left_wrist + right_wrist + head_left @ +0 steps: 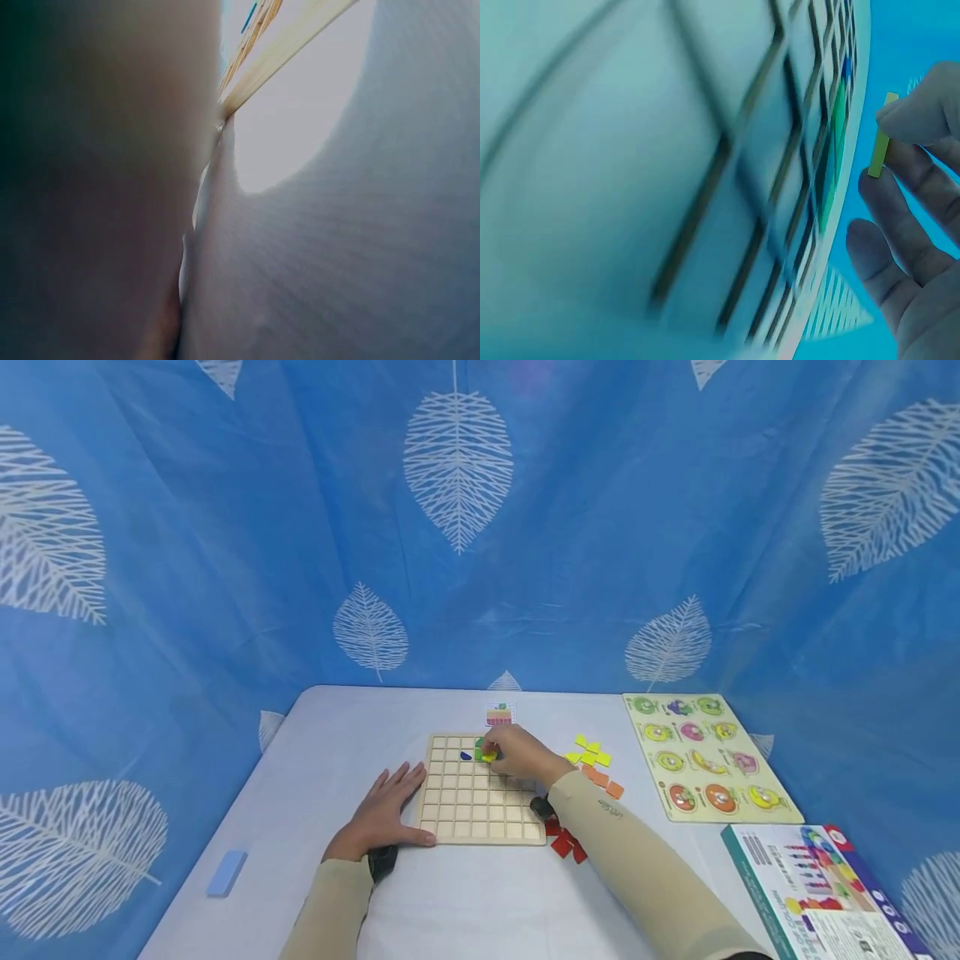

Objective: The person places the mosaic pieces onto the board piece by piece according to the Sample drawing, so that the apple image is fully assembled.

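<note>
The right hand (521, 753) pinches a small yellow square tile (882, 136) on edge just above the far row of the pale wooden grid board (480, 793), beside green tiles (480, 748), while the left hand (386, 810) lies spread flat against the board's left edge.

Left hand (384, 812): flat, palm down, fingers straight and slightly spread, thumb out to the side. Beige-sleeved forearm runs back toward the body. Right hand (517, 754): reached forward, arm extended in matching sleeve, thumb and fingers (913, 120) curled in a pinch, remaining fingers loosely bent.
</note>
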`<state>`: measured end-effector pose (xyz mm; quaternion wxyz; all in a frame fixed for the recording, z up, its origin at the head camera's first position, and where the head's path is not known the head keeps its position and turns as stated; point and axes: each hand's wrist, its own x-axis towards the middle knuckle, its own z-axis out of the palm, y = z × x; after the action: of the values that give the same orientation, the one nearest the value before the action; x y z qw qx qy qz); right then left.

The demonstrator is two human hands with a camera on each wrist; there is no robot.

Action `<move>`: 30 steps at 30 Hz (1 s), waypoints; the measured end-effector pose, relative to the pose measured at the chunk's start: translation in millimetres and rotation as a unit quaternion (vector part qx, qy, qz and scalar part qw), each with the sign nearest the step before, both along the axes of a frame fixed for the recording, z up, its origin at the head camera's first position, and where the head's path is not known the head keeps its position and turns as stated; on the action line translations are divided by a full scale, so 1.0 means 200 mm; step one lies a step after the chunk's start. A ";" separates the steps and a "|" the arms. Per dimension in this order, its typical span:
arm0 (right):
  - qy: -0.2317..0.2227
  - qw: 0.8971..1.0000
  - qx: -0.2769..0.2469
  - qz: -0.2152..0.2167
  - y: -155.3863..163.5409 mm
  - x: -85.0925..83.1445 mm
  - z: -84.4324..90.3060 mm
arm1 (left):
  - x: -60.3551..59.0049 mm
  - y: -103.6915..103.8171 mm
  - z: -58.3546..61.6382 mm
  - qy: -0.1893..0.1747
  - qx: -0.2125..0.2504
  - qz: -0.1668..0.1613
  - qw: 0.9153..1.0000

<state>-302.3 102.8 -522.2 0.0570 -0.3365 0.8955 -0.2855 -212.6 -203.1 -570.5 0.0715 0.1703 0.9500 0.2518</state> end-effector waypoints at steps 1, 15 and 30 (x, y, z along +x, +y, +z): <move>-0.003 1.000 -0.001 0.004 -0.03 0.00 0.00 | 0.00 0.00 0.00 0.000 0.000 0.000 1.000; 0.005 1.000 0.001 0.028 -0.32 0.00 -0.04 | 0.00 -0.02 -0.02 0.003 0.000 -0.004 1.000; 0.012 0.999 0.035 0.011 -0.52 0.03 -0.04 | -0.01 -0.01 -0.01 0.008 0.001 -0.021 1.000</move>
<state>-297.3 -0.4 -530.1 0.0611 -0.3479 0.9016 -0.2497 -214.2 -205.6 -572.3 0.0694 0.1927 0.9464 0.2496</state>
